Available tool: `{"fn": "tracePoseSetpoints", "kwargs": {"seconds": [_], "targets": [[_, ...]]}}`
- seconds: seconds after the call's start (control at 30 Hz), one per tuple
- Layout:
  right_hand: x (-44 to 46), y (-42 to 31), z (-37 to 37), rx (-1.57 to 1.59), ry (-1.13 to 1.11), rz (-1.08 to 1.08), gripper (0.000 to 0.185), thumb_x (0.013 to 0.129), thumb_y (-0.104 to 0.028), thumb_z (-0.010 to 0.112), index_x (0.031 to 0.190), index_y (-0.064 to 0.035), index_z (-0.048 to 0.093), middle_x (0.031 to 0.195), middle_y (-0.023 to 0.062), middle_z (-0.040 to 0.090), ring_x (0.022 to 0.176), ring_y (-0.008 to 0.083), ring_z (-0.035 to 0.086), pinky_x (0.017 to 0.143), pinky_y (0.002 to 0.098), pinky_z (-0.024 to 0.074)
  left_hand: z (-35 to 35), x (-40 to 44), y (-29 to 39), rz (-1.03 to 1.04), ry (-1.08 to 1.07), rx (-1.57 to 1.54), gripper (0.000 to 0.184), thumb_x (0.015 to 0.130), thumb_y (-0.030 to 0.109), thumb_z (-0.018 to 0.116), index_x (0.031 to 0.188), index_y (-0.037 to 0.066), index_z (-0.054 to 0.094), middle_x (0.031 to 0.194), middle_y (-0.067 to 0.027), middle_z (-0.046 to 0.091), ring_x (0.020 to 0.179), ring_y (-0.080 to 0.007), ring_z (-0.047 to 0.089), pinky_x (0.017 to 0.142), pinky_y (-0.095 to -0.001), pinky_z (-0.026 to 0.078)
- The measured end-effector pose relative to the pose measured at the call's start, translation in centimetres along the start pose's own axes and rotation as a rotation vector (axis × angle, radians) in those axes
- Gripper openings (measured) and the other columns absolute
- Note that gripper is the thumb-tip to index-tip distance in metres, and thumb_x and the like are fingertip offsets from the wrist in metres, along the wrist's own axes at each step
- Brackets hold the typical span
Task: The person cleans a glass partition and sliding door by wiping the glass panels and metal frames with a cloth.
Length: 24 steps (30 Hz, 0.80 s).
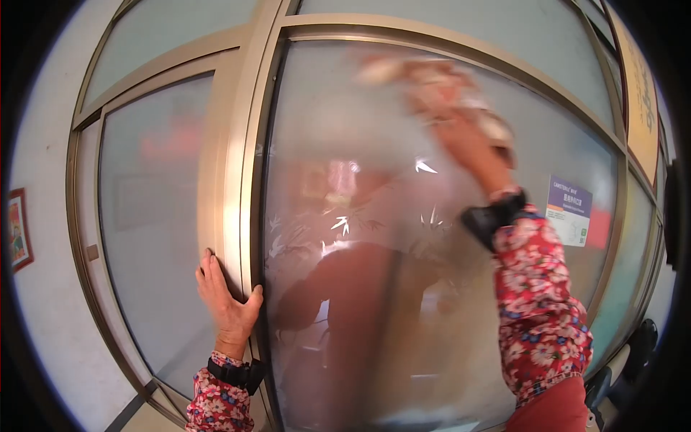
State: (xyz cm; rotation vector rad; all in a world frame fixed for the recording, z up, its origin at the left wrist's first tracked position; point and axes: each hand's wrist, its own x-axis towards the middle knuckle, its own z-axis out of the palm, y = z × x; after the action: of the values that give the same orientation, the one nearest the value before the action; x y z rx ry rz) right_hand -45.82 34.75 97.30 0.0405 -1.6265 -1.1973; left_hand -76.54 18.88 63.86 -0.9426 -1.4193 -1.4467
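Note:
A crumpled, pinkish-white cloth (440, 86), smeared by motion, lies against the upper part of the frosted glass pane (317, 108). My right hand (469, 147) holds this cloth; its fingers are mostly hidden behind it. Lower down on the left, my left hand (229, 301) rests on the gold-coloured metal frame (229, 158). Its fingers are stretched out along the metal with the thumb apart, and nothing is in it. Bamboo-leaf patterns (342, 225) and my reflection show on the glass.
A purple and white sticker (570, 209) is on the right side of the pane. Another frosted pane (155, 237) stands left of the frame. A framed picture (20, 229) hangs on the white wall. Dark chairs (639, 347) stand at the lower right.

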Motion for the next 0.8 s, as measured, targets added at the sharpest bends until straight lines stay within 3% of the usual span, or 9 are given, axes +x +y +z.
{"fn": "tracePoseSetpoints", "kwargs": {"seconds": [0.13, 0.23, 0.3, 0.37, 0.43, 0.53, 0.63, 0.73, 0.8], "targets": [[-6.4, 10.6, -7.6, -0.392, 0.16, 0.445, 0.034, 0.085, -0.025, 0.059, 0.113, -0.0062, 0.057, 0.112, 0.0165, 0.063, 0.102, 0.0352, 0.059, 0.092, 0.042, 0.044, 0.3, 0.4, 0.3, 0.021, 0.03, 0.024, 0.095, 0.058, 0.016, 0.075, 0.139, -0.001, 0.029, 0.146, -0.0208, 0.032, 0.128, -0.0483, 0.03, 0.105, -0.0544, 0.025], [-2.4, 6.1, -6.6, -0.535, 0.039, 0.929, 0.035, 0.084, -0.028, 0.059, 0.113, -0.0083, 0.06, 0.113, 0.0177, 0.063, 0.104, 0.0378, 0.057, 0.093, 0.0435, 0.0431, -0.2, 0.4, 0.6, -0.005, 0.02, 0.043, 0.094, 0.059, 0.017, 0.075, 0.139, -0.002, 0.029, 0.146, -0.0207, 0.032, 0.128, -0.049, 0.03, 0.105, -0.0544, 0.026], [-0.5, 6.6, -0.3, -0.421, 0.16, 0.426, 0.043, 0.082, -0.039, 0.056, 0.121, -0.0186, 0.058, 0.114, 0.0168, 0.06, 0.102, 0.0327, 0.056, 0.087, 0.0468, 0.0441, -0.4, 0.8, 0.7, -0.016, 0.001, 0.043, 0.094, 0.059, 0.016, 0.075, 0.139, -0.002, 0.029, 0.146, -0.0213, 0.032, 0.129, -0.0481, 0.03, 0.106, -0.0541, 0.024], [5.0, -0.7, 5.4, -0.578, 0.223, 0.254, 0.033, 0.076, -0.033, 0.06, 0.107, -0.0217, 0.066, 0.099, 0.0091, 0.065, 0.096, 0.0293, 0.057, 0.08, 0.0468, 0.0428, -0.4, 0.7, 0.7, 0.007, 0.001, 0.017, 0.093, 0.06, 0.015, 0.075, 0.139, -0.002, 0.029, 0.146, -0.0223, 0.032, 0.13, -0.0466, 0.03, 0.109, -0.0534, 0.023], [8.4, -5.6, 8.8, -0.124, 0.162, 0.093, 0.022, 0.074, -0.03, 0.061, 0.091, -0.0211, 0.071, 0.095, 0.0077, 0.062, 0.099, 0.0293, 0.052, 0.08, 0.0507, 0.0382, -0.2, 0.4, 0.2, 0.032, 0.003, -0.008, 0.094, 0.06, 0.013, 0.076, 0.14, -0.003, 0.028, 0.146, -0.0241, 0.031, 0.133, -0.0435, 0.03, 0.112, -0.0514, 0.02], [4.9, -15.7, 7.2, 0.181, 0.163, -0.152, 0.023, 0.079, -0.015, 0.058, 0.1, -0.015, 0.066, 0.091, 0.0055, 0.06, 0.098, 0.0255, 0.05, 0.085, 0.0463, 0.0362, 0.0, 0.2, -0.1, 0.05, 0.032, -0.05, 0.094, 0.058, 0.008, 0.075, 0.14, -0.003, 0.03, 0.144, -0.0239, 0.035, 0.131, -0.0438, 0.032, 0.111, -0.0515, 0.023], [-3.3, -21.9, 1.6, 1.244, -0.075, 0.206, 0.034, 0.09, -0.013, 0.059, 0.122, -0.0083, 0.053, 0.121, 0.0077, 0.053, 0.112, 0.0233, 0.053, 0.094, 0.0339, 0.0439, 0.5, 0.0, -0.7, 0.066, 0.057, -0.011, 0.093, 0.057, 0.005, 0.075, 0.139, -0.002, 0.032, 0.143, -0.0224, 0.037, 0.131, -0.043, 0.034, 0.11, -0.0508, 0.026], [-5.8, -15.3, -2.0, 0.466, -0.117, -0.035, 0.03, 0.084, -0.011, 0.059, 0.115, -0.0103, 0.06, 0.115, 0.0072, 0.057, 0.11, 0.0266, 0.055, 0.091, 0.0359, 0.0467, 0.5, 0.0, -0.6, 0.09, 0.072, -0.026, 0.091, 0.057, 0.003, 0.074, 0.138, -0.002, 0.034, 0.142, -0.0221, 0.039, 0.13, -0.0427, 0.036, 0.11, -0.0503, 0.026], [-8.4, -6.2, -5.2, 0.227, -0.169, 0.159, 0.035, 0.085, -0.008, 0.053, 0.12, -0.0089, 0.056, 0.119, 0.0104, 0.056, 0.113, 0.0281, 0.053, 0.095, 0.0353, 0.0441, 0.3, 0.1, -0.2, 0.088, 0.087, -0.037, 0.088, 0.059, 0.001, 0.072, 0.139, -0.001, 0.035, 0.142, -0.0213, 0.04, 0.13, -0.0414, 0.036, 0.11, -0.0484, 0.026]]}}
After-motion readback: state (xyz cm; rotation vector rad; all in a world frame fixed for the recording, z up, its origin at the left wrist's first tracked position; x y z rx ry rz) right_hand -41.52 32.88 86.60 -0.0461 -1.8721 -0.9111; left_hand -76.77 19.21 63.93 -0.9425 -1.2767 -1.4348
